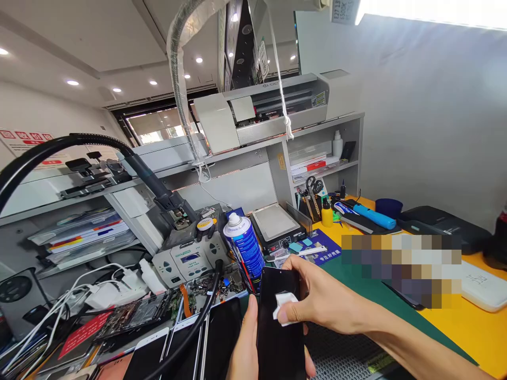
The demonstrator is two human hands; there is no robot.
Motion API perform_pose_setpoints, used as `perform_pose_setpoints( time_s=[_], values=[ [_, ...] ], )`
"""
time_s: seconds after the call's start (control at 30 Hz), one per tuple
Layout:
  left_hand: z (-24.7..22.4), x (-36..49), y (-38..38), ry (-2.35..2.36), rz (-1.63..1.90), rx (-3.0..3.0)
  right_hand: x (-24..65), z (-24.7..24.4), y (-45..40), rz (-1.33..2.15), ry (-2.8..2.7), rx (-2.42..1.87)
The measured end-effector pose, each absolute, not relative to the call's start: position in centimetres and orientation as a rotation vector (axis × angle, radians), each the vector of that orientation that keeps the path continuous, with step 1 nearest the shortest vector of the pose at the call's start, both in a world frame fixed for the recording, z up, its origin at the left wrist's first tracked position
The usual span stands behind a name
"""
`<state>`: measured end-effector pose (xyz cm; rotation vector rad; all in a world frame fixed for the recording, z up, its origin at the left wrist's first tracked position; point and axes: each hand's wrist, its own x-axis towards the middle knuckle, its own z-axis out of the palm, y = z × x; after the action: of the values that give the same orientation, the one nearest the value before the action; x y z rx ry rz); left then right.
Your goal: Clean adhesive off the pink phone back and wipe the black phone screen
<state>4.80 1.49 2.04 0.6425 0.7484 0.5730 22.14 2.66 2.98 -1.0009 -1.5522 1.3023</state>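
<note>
A black smartphone point(273, 338) stands tilted up before me, its dark screen facing my way. My left hand point(244, 343) wraps round its lower part, thumb along the left edge and fingertips showing at the right. With my right hand point(317, 295) I pinch a small folded white wipe point(285, 306), the thumb pressing it against the screen. The fingers of that hand reach behind the phone's upper right edge. A blue and white spray can point(245, 248) stands just behind the phone.
Several phones point(224, 338) and circuit boards lie at the left by a soldering station point(190, 258) with a black hose. A heating plate point(277, 224) sits behind. On the right are a green mat point(364, 287), a blue tool point(374, 215) and a white power bank point(483, 285).
</note>
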Motion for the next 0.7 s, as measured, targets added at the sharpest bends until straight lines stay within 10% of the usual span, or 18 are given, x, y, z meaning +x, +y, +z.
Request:
perform_pose_setpoints(
  time_s=[0.7],
  values=[
    [2.3, 5.2, 1.6, 0.752, 0.557, 0.628, 22.4, 3.7, 2.4, 1.107, -1.699, -1.15]
  ],
)
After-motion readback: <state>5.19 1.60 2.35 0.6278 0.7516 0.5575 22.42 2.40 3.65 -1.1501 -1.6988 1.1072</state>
